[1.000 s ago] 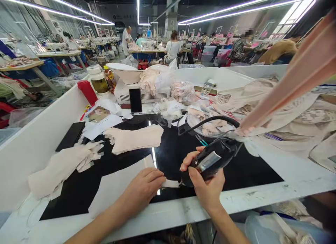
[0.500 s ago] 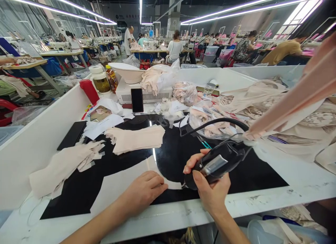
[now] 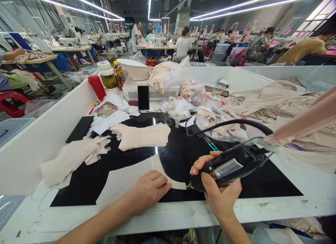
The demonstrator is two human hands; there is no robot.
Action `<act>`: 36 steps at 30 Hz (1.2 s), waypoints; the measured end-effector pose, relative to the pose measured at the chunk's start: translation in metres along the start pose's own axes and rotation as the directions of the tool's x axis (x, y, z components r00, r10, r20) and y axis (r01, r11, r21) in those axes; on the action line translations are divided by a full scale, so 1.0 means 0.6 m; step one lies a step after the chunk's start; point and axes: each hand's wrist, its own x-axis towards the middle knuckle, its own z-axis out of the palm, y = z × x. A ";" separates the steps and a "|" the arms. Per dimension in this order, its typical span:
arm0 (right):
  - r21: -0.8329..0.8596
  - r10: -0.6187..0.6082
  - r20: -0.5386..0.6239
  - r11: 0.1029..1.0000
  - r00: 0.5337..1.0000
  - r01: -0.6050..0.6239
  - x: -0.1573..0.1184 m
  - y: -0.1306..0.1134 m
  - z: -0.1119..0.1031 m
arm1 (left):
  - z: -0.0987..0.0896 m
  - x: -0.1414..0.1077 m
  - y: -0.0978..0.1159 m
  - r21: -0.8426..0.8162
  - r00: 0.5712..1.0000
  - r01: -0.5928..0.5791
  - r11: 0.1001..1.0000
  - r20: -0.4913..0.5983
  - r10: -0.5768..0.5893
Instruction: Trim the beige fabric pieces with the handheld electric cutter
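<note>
the left hand lies palm down, open with its fingers close together and slightly bent, on a pale fabric piece, pressing rather than gripping it, probably so that the thin cloth stays flat and does not slide on the smooth black panel. the piece lies on the front part of that panel, its wide end to the left and its narrow end reaching past the fingertips to the tip of a black handheld power tool. the right hand is closed around the tool's body, thumb on the near side and fingers wrapping the far side, which seems meant to keep the tip low and steady at the cloth's end; whether the tip touches the cloth is too small to tell. the tool tilts up towards its rear, where a black cable arches over the panel and a pink cloth strip rises to the right, perhaps to bear some weight. a neat fabric stack lies just behind the piece, and a looser fabric pile rests to the left, partly on the white surface, both apparently set aside within reach yet away from the tool.
</note>
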 end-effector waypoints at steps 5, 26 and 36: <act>-0.010 0.005 -0.007 1.000 1.000 -0.005 -0.001 -0.001 -0.001 | 0.001 0.000 0.000 0.001 1.000 0.013 1.000 0.010 -0.013; 0.007 0.021 -0.110 1.000 0.994 -0.021 0.017 0.008 0.037 | 0.011 0.003 -0.004 -0.056 0.997 0.073 0.996 -0.011 -0.074; -0.019 0.020 -0.087 1.000 0.996 -0.022 0.012 0.021 0.049 | 0.014 0.003 -0.002 -0.059 0.997 0.077 0.995 -0.018 -0.078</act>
